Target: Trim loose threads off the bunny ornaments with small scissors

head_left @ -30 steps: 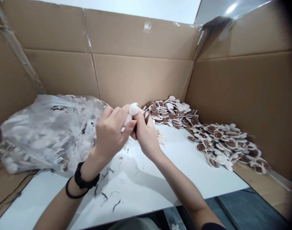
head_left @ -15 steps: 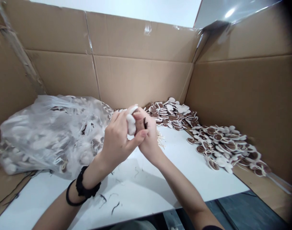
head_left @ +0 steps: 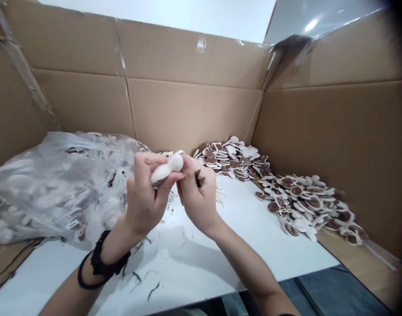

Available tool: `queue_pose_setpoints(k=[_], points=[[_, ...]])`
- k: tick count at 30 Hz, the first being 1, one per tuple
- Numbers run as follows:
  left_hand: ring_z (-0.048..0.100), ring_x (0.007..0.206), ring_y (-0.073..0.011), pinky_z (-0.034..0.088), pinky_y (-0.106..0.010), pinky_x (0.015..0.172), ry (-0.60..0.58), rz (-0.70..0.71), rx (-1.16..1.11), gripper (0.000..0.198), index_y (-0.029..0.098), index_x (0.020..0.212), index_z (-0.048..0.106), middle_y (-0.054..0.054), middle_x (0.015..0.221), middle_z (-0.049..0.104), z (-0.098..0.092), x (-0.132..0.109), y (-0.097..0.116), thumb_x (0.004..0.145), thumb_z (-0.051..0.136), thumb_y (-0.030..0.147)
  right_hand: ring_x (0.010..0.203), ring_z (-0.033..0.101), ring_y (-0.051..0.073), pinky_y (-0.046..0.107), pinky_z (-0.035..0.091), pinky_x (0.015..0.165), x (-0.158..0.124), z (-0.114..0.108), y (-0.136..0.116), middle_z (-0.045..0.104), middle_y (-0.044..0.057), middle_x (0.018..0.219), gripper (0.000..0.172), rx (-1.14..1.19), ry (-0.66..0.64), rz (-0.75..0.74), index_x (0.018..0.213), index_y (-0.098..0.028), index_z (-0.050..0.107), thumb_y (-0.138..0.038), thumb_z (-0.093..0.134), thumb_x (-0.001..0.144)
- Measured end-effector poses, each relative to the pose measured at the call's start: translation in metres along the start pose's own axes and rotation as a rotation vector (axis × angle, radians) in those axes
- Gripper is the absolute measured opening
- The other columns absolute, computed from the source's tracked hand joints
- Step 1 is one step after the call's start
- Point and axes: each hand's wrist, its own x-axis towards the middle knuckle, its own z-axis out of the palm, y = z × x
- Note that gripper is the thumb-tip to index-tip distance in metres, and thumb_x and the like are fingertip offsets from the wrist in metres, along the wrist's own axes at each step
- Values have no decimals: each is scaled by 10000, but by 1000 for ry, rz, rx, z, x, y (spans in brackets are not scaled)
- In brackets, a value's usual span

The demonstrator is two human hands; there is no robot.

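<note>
Pinched between the thumb and fingers of my left hand (head_left: 144,188) is a small padded felt ornament (head_left: 164,170). Its white fuzzy side faces me, with a round lobe at the right end. My right hand (head_left: 199,197) is closed, its fingertips at that round end; whether they grip its edge or a cord there is hidden. Two dark pointed tips (head_left: 200,179) stick out between the right fingers. They look like the blades of thread snips, and the rest is hidden in the hand.
A clear plastic bag (head_left: 62,175) full of similar pieces lies at the left. Two piles of brown and white ornaments (head_left: 233,158), (head_left: 306,202) with cord loops sit at the back and right. Dark thread scraps (head_left: 153,290) lie on the white board (head_left: 187,281). Cardboard walls (head_left: 194,105) stand around.
My left hand has moved slightly left and turned, so more of the ornament's white side shows. The right fingers have shifted to its round end.
</note>
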Motion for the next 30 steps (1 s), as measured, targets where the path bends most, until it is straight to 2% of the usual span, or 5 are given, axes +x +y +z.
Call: queue_pose_setpoints(k=[3,6,11,18,30], points=[[486,572,-104,394,-231,500,-46,-126,-124,182,224,881,520,30,713,491,-6,3,12,971,522,382,484,354,108,264,316,486,-5,2,-2,368,-40,553,424,-88,77,-143,633,-225,362,-398,339,1019],[360,491,-98,317,-226,415,-252,-305,-475,276,225,786,490,38,639,377,-14,10,22,969,503,431,445,373,111,268,331,455,-9,-3,-6,385,-38,519,465,-83,21,-196,623,-233,383,-455,291,1021],[200,432,-82,191,-212,375,-451,-570,-851,331,224,738,456,63,557,277,-22,18,27,935,546,474,356,344,92,251,309,393,-14,-9,-18,395,-58,437,486,166,-132,-26,599,-231,422,-486,352,1008],[81,308,-28,102,-131,254,-324,-758,-1138,360,217,717,411,109,474,244,-8,9,25,922,575,463,236,235,55,186,258,292,-17,5,-14,282,-114,308,523,714,-114,348,587,-217,454,-597,424,945],[70,251,-2,123,-102,217,-99,-1067,-1317,457,211,713,372,141,428,331,-2,4,36,767,766,436,202,149,40,163,153,234,-15,6,-29,220,-128,270,580,861,-112,512,493,-227,336,-634,568,835]])
